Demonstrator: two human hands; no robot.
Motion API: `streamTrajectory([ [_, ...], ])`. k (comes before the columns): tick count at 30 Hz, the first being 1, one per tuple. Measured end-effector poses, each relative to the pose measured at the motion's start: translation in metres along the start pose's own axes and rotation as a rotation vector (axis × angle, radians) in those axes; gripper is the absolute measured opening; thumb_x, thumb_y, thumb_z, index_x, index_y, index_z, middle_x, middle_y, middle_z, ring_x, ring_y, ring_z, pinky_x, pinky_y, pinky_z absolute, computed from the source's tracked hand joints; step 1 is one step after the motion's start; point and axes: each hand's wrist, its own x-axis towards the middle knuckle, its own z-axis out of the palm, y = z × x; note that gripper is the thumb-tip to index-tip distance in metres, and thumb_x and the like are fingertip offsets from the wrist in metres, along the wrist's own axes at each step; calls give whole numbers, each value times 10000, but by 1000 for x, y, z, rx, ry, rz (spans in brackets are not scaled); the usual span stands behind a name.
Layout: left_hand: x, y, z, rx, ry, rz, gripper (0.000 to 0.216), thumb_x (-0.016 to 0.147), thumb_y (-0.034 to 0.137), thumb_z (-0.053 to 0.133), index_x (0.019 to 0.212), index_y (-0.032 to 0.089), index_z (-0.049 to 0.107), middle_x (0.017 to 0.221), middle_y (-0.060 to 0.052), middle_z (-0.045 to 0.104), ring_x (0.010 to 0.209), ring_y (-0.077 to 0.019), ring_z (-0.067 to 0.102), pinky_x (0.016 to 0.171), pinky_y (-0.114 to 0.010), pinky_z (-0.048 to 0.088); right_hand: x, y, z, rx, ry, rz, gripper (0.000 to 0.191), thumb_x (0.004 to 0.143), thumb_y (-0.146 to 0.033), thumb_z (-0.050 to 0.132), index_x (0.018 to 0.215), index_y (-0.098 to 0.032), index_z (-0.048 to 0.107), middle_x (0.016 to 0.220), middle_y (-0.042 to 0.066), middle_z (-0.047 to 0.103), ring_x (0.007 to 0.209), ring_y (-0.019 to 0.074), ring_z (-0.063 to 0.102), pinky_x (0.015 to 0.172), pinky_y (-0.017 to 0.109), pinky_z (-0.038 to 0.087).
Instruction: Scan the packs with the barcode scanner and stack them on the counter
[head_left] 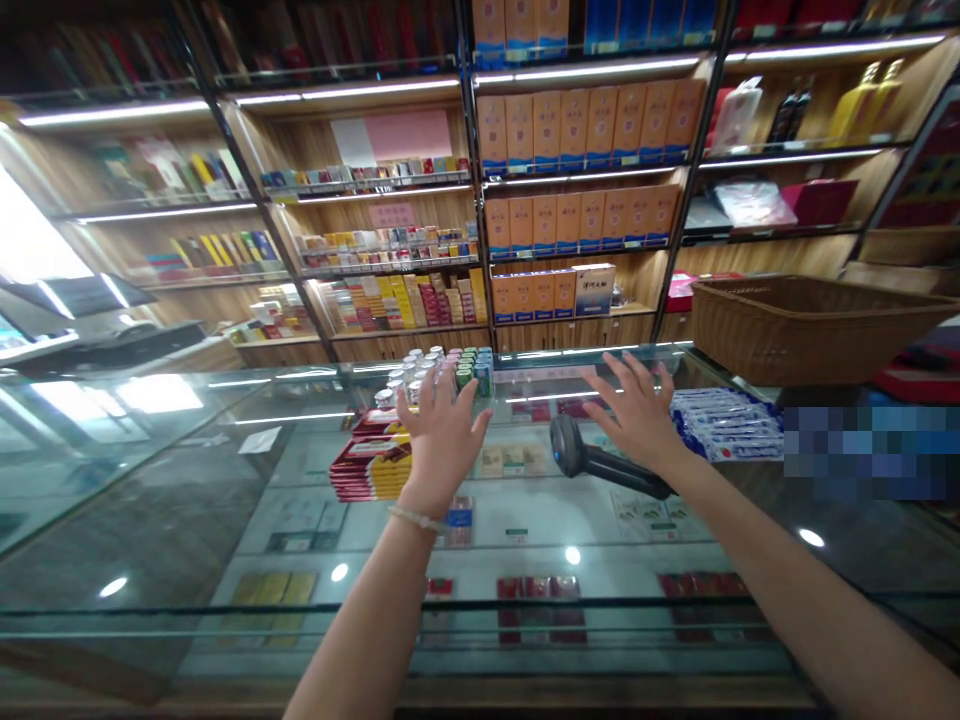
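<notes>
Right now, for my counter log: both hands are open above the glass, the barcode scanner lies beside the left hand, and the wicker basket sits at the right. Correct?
One slip: the head view shows the barcode scanner beside the right hand, not the left hand. Both hands are open above the glass, and the wicker basket sits at the right.

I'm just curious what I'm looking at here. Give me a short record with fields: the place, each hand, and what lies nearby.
Place: shop, glass counter before wall shelves of boxed goods
Left hand: open, fingers spread, holds nothing, raised in front of a cluster of small bottles
Right hand: open, empty, over a barcode scanner lying on the glass
Nearby left: stack of red and yellow cartons
Nearby right: blue-and-white packets, wicker basket
</notes>
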Motion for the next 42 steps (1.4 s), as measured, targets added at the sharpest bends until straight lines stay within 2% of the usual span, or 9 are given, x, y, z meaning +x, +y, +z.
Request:
streamTrajectory([
  [6,3,-29,-9,107,-92,-98,314,854,412,750,1131,264,748,1647,-142,406,1547,-442,263,1190,-776,184,22,-13,-14,34,-27,-106,487,1054,-499,394,1478,-330,563,1596,104,455,1509,333,286,1224,612,87],
  [10,0,-37,-19,187,-260,-72,418,841,445,760,1210,252,735,1676,-159,353,1569,-456,206,1196,-776,179,44,-37,-18,37,-51,-160,517,1049,-500,406,1535,-344,488,1636,101,398,1518,340,264,1221,631,95],
  [14,-3,-38,-26,207,-400,-48,475,845,446,752,1272,241,714,1702,-153,294,1584,-455,160,1220,-753,153,60,-61,-7,55,-86,-206,521,1052,-533,380,1532,-359,482,1654,96,372,1532,330,247,1220,636,102],
  [18,-4,-39,-26,204,-428,-32,446,817,394,783,1231,238,731,1703,-141,292,1591,-453,134,1233,-745,115,76,-81,15,88,-135,-297,557,1017,-549,469,1540,-357,472,1689,99,307,1556,343,190,1225,628,102],
  [21,-4,-39,-25,200,-467,-36,429,807,366,795,1204,212,745,1706,-149,275,1596,-449,102,1248,-730,86,88,-99,31,115,-226,-408,551,1000,-543,517,1524,-372,498,1714,84,257,1574,354,152,1232,633,86],
  [25,-4,-38,-26,218,-519,-41,481,822,393,787,1264,215,727,1717,-140,242,1603,-432,62,1258,-716,72,99,-128,47,126,-456,-563,527,996,-547,532,1504,-408,522,1739,57,204,1594,371,114,1245,663,55],
  [29,-4,-39,-26,239,-533,-40,517,826,421,784,1299,224,710,1719,-141,230,1603,-432,55,1254,-724,86,102,-149,59,126,-606,-618,549,994,-558,535,1516,-393,513,1755,68,134,1604,399,45,1239,699,24],
  [35,-5,-40,-23,222,-510,-29,509,827,414,787,1284,201,716,1711,-155,253,1598,-442,90,1251,-725,107,100,-154,74,147,-605,-679,530,990,-558,544,1491,-384,549,1755,64,120,1605,404,35,1229,718,-15],
  [42,-4,-39,-22,234,-512,-22,493,832,431,779,1266,203,724,1711,-157,254,1601,-431,90,1257,-714,100,95,-137,74,123,-554,-670,489,980,-583,530,1405,-367,643,1750,40,155,1601,406,69,1213,706,-123],
])
